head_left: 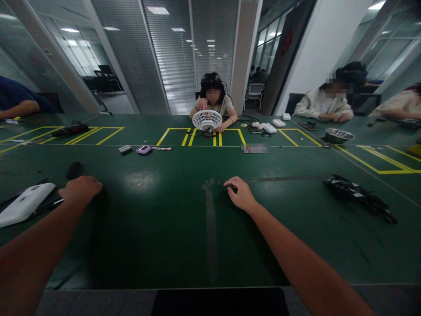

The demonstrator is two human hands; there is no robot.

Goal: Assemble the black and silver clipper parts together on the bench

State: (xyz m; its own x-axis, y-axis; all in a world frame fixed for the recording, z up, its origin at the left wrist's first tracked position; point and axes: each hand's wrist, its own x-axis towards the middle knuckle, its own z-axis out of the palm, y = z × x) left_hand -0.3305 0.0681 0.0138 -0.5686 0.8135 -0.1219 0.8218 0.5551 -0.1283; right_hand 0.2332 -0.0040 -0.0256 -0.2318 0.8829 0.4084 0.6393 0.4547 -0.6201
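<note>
The left hand (83, 188) curls beside a small black object (74, 170) on the green tabletop (148, 245); whether its fingers grip anything, I cannot tell. The right hand (242, 194) has its fingers apart.

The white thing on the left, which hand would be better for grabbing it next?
Probably the left hand: it's close beside the white thing, though it would have to come back a bit. The right hand is much farther away, across the green table.
</note>
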